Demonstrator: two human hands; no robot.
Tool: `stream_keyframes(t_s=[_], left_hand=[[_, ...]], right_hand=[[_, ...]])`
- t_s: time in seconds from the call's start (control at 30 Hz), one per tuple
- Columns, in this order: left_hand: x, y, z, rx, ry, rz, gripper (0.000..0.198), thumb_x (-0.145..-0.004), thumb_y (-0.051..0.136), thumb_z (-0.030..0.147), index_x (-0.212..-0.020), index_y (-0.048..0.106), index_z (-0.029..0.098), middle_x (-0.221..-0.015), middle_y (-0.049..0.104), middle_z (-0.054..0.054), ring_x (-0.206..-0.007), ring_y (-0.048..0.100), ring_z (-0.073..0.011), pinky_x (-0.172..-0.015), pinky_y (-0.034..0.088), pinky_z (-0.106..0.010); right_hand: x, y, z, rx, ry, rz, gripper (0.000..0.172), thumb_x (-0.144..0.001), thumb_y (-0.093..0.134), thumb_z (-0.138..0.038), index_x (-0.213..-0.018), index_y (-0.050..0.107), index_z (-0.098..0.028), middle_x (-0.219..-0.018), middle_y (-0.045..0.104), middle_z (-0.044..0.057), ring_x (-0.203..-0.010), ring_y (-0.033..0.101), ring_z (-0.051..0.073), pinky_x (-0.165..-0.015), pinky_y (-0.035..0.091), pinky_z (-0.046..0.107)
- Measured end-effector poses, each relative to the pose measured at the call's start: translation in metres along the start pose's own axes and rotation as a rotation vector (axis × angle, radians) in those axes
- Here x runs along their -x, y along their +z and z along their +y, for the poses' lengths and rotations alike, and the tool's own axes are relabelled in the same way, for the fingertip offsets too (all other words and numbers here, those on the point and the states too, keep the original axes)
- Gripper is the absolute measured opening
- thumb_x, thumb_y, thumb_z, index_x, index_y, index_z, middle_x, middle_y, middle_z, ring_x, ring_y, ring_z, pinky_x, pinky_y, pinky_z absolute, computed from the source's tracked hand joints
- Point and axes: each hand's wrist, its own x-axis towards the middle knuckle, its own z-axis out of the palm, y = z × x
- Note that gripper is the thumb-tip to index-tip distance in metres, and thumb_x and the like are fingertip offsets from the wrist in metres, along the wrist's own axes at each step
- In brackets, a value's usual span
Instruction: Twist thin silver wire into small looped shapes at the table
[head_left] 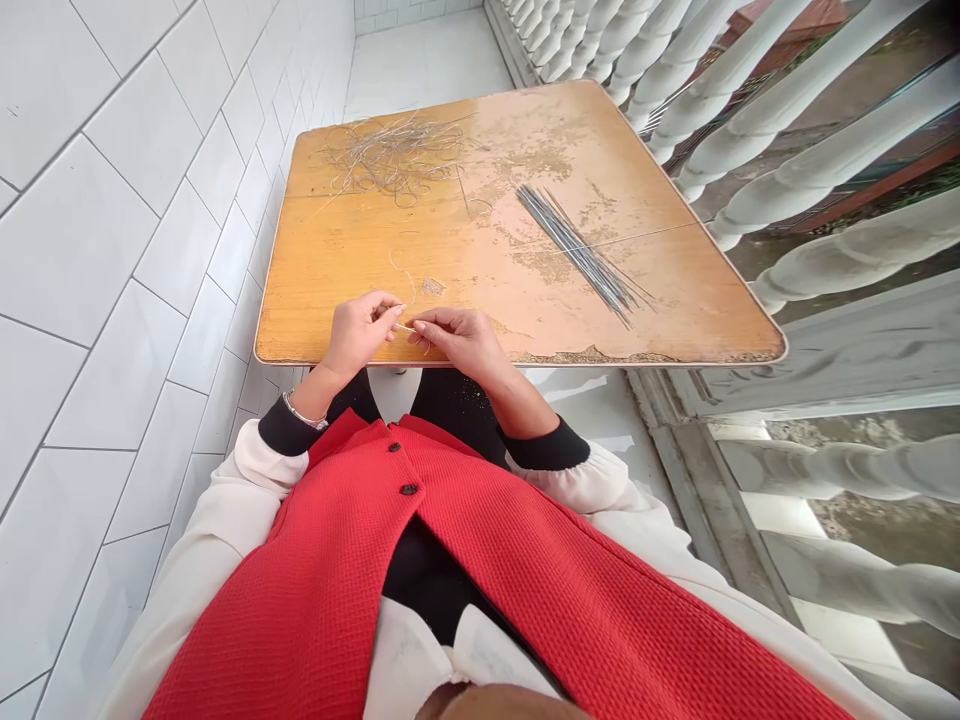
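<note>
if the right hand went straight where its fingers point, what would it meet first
Most likely the left hand, which faces the right hand across a short stretch of pale strand, though one view leaves depth unclear.

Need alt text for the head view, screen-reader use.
A person's left hand and right hand pinch a thin pale strand near the close edge of a worn table. A wiry tangle lies far left, a bundle of thin grey rods right.
</note>
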Motion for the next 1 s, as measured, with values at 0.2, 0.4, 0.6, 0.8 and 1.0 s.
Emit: stream_keyframes(t_s=[0.2, 0.4, 0.6, 0.8, 1.0], left_hand=[[-0.0032, -0.0005, 0.0008, 0.011, -0.012, 0.017, 0.012, -0.086, 0.067, 0.015, -0.074, 0.065, 0.017, -0.054, 0.062, 0.007, -0.047, 0.060, -0.0041, -0.052, 0.046, -0.016], [-0.0035, 0.0011, -0.0015, 0.035, -0.027, 0.021, 0.013, -0.085, 0.069, 0.014, -0.073, 0.065, 0.016, -0.054, 0.061, 0.007, -0.046, 0.061, -0.0040, -0.050, 0.045, -0.015], [-0.0032, 0.0012, 0.0005, 0.040, -0.042, 0.018, 0.011, -0.086, 0.069, 0.015, -0.075, 0.066, 0.016, -0.054, 0.061, 0.007, -0.046, 0.060, -0.0041, -0.050, 0.045, -0.016], [-0.0052, -0.0035, 0.0042, 0.005, -0.036, 0.050, 0.013, -0.088, 0.066, 0.014, -0.075, 0.064, 0.016, -0.058, 0.062, 0.006, -0.049, 0.060, -0.0039, -0.049, 0.044, -0.016], [-0.0064, -0.0048, -0.0005, -0.009, 0.028, 0.057, 0.012, -0.088, 0.065, 0.015, -0.076, 0.065, 0.017, -0.057, 0.061, 0.007, -0.050, 0.061, -0.0030, -0.051, 0.044, -0.014]], right_hand=[[0.0024, 0.0006, -0.0017, -0.034, 0.010, -0.019, 0.038, -0.079, 0.072, -0.054, -0.085, 0.078, -0.017, -0.075, 0.075, 0.006, -0.064, 0.062, 0.014, -0.064, 0.050, 0.029], [0.0041, 0.0023, 0.0015, 0.015, -0.009, 0.027, 0.026, -0.079, 0.072, -0.038, -0.093, 0.081, -0.018, -0.078, 0.077, 0.005, -0.066, 0.065, 0.015, -0.065, 0.049, 0.029], [0.0054, 0.0012, 0.0014, 0.078, -0.004, 0.045, 0.025, -0.083, 0.068, -0.035, -0.096, 0.081, -0.019, -0.079, 0.078, 0.005, -0.072, 0.069, 0.018, -0.070, 0.052, 0.031], [0.0051, -0.0028, -0.0001, -0.119, -0.008, 0.043, 0.029, -0.085, 0.067, -0.044, -0.092, 0.079, -0.018, -0.076, 0.075, 0.005, -0.065, 0.063, 0.013, -0.067, 0.053, 0.028], [0.0054, -0.0059, 0.0000, 0.006, -0.047, 0.044, 0.030, -0.086, 0.066, -0.045, -0.089, 0.078, -0.018, -0.079, 0.077, 0.006, -0.067, 0.065, 0.016, -0.067, 0.052, 0.030]])
